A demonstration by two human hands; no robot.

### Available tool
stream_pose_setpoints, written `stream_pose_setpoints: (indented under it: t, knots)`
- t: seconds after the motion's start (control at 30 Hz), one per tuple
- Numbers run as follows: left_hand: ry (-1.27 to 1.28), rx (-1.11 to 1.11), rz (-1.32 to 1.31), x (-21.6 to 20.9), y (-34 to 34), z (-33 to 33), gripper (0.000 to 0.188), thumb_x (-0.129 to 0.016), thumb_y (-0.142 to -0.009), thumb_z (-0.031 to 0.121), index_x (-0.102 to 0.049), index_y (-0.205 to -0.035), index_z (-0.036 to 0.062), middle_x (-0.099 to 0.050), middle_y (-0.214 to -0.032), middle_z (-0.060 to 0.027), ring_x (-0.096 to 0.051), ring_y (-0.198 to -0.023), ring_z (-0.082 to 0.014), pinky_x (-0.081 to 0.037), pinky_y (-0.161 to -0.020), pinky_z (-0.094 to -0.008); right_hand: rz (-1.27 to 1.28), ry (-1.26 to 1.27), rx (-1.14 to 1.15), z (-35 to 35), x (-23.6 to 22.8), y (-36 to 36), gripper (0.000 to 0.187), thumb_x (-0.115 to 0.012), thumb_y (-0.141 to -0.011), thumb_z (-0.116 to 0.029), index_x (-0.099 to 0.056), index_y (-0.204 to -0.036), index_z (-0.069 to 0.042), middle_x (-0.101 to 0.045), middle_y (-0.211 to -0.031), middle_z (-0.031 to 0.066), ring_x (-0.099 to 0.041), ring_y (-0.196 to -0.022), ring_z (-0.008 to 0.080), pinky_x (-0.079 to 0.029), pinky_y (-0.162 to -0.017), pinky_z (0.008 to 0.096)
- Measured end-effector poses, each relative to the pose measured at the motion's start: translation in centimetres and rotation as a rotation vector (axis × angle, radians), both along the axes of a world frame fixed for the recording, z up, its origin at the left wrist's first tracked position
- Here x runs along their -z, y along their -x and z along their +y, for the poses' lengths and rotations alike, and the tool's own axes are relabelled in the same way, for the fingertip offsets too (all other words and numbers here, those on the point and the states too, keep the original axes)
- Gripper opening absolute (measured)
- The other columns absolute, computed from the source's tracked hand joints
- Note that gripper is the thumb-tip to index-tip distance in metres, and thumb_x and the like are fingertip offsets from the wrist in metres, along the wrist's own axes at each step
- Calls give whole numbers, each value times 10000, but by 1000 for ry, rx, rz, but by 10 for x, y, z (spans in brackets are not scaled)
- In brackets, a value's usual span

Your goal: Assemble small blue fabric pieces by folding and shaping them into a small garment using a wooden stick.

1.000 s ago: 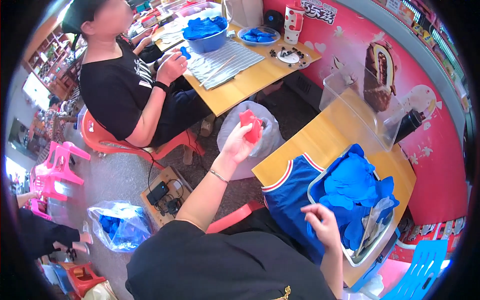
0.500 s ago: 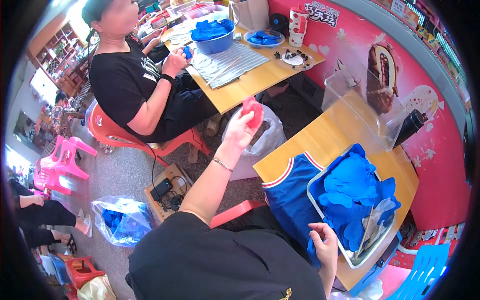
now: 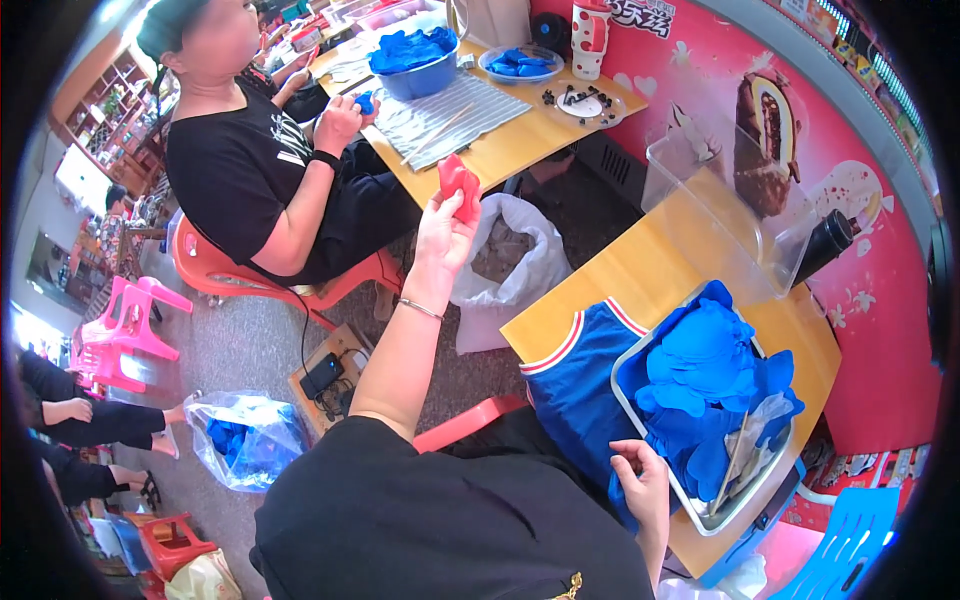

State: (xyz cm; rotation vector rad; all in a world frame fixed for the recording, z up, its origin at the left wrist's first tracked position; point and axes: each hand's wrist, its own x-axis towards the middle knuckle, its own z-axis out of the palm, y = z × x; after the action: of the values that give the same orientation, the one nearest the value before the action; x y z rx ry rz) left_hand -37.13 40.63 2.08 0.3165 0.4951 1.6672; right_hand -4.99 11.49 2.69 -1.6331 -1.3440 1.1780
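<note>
Held out over the gap between the two tables, my left hand point(image 3: 448, 232) grips a soft, crumpled red piece point(image 3: 458, 186) between thumb and fingers. My right hand point(image 3: 643, 484) rests beside the white tray point(image 3: 630, 392), thumb and fingers loosely bent and apart, with nothing visible in it. Piled in that tray are thin, rounded blue pieces point(image 3: 700, 362). A wooden stick point(image 3: 736, 462) and a translucent crumpled bag point(image 3: 768, 420) lie among them. Dark blue cloth with striped trim point(image 3: 580, 375) hangs over the table edge by the tray.
A white sack point(image 3: 512, 262) stands below my left hand. Across from me, a seated co-worker point(image 3: 240, 170) handles a small blue piece near a blue basin point(image 3: 415, 68). A clear plastic bin point(image 3: 735, 215) sits on my table point(image 3: 590, 285). A bag of blue pieces point(image 3: 248, 440) lies on the floor.
My left hand has moved left and slightly up the picture with the red piece, uncovering more of the white sack. My right hand stays beside the tray.
</note>
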Motion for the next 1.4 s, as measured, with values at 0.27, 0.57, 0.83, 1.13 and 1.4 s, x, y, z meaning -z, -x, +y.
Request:
stream_pose_setpoints:
  t: [0.27, 0.57, 0.83, 1.13, 1.4]
  knots:
    - [-18, 35, 5, 5, -8, 0, 389, -523, -820, -76, -385, -1160, 53, -516, -1116, -156, -566, -993, -291, -530, -774, -357, -14, 12, 0, -2, 5, 2, 163, -638, -763, -45, -636, -924, -25, -591, -699, 12, -475, -563, 57, -385, -530, 207]
    - [-68, 64, 7, 8, -10, -1, 406, -513, -793, -101, -404, -1150, 59, -523, -1115, -146, -565, -1003, -289, -520, -802, -383, -13, 15, 5, -3, 9, 0, 166, -638, -764, -61, -639, -926, -27, -591, -701, 18, -483, -568, 63, -393, -535, 215]
    - [-71, 74, -15, -3, -15, -7, 411, -446, -760, -116, -406, -1143, 30, -516, -1125, -159, -557, -1018, -304, -503, -847, -406, 8, 28, 4, -4, 11, 0, 169, -636, -764, -61, -636, -928, -21, -598, -712, 21, -486, -573, 64, -397, -538, 213]
    - [-91, 96, -34, 0, -14, -8, 413, -411, -741, -103, -403, -1135, 21, -511, -1131, -169, -542, -1048, -315, -471, -909, -438, -11, 42, -8, -4, 6, 1, 174, -638, -763, -61, -635, -932, -21, -607, -724, 21, -479, -563, 60, -392, -532, 210]
    - [-84, 100, -39, 4, -15, -8, 419, -420, -743, -88, -399, -1148, 19, -511, -1139, -174, -541, -1052, -317, -479, -899, -448, -24, 58, -14, -5, 4, 2, 178, -643, -767, -68, -636, -939, -24, -607, -720, 18, -478, -562, 56, -391, -532, 207]
